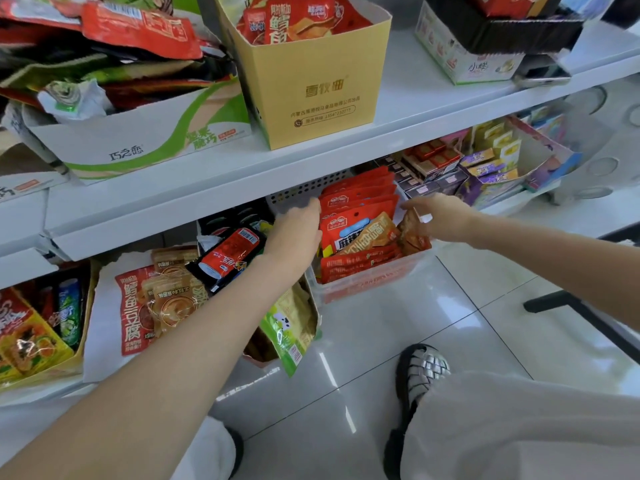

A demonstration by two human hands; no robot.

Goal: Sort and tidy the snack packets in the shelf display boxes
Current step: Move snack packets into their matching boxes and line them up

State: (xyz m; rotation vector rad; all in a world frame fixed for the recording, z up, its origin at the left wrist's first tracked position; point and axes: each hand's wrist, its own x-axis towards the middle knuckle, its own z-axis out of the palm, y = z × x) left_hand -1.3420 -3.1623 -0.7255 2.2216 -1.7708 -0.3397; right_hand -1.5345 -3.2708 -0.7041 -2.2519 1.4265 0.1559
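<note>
A person's two bare forearms reach toward a white perforated plastic basket [349, 289] that sits on the lower shelf of a white shop display and serves here as the reference point. The basket holds a row of red snack packets [360, 199] standing upright one behind another, with a tan packet [375, 233] lying tilted against the front of the row and flat red packets below it along the basket's front wall. The left hand [299, 225] is at the basket's left edge, its back to the camera and fingers curled against the left side of the red row; whether it grips a packet cannot be told. The right hand [441, 214] is at the basket's right edge, fingers partly closed around the top of a small brown packet [412, 233] standing in the right front corner. Just left of the basket, under the left forearm, lies a black packet with a red can printed on it [227, 258], and further left a torn white box [104, 306] holds a red packet and several tan ones. A green packet [287, 334] hangs over the shelf edge below and left of the basket. Right of the basket and further back, a colourful open carton [550, 161] holds small purple and yellow boxes. On the shelf above the basket stands a yellow cardboard box [311, 88] filled with red packets. Below the basket is a glossy tiled floor, with a woven silver sandal [420, 372] and pale trouser legs.
</note>
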